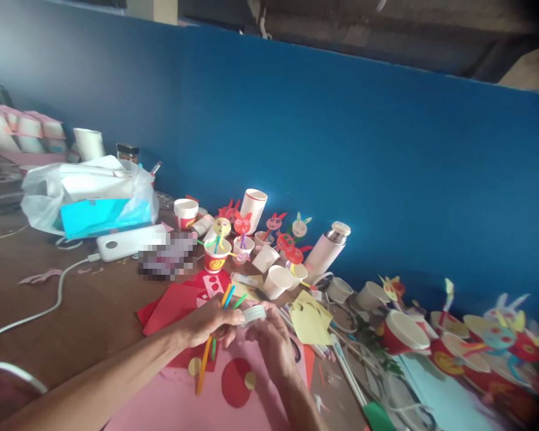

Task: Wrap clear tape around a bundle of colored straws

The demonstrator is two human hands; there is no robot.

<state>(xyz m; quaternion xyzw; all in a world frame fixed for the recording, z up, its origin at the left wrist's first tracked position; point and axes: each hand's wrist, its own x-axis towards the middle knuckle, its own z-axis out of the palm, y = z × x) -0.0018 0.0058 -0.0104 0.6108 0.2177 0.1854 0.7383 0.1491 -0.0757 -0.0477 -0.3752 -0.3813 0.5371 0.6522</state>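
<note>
My left hand [215, 322] is closed around several thin straws: an orange straw [203, 368], a blue straw [229, 296] and a green straw [239, 301]. Facing it, my right hand [273, 335] grips a small whitish, translucent roll of tape [254, 314]. The left fingertips meet the roll's near edge; whether they also grip it I cannot tell. Both hands are above a pink sheet [161, 402]. On that sheet lie a dark red paper circle [239, 383] and small yellow discs [194, 366]. Red paper [170, 308] extends beyond my left wrist.
Paper cups with paper animal figures, such as a red cup [217, 258], stand toward the blue partition [341, 149]. A pink thermos [324, 251] leans behind. Yellow paper [309, 317], cables and pens lie right. At left are a white power bank [132, 241] and a plastic bag [42, 194].
</note>
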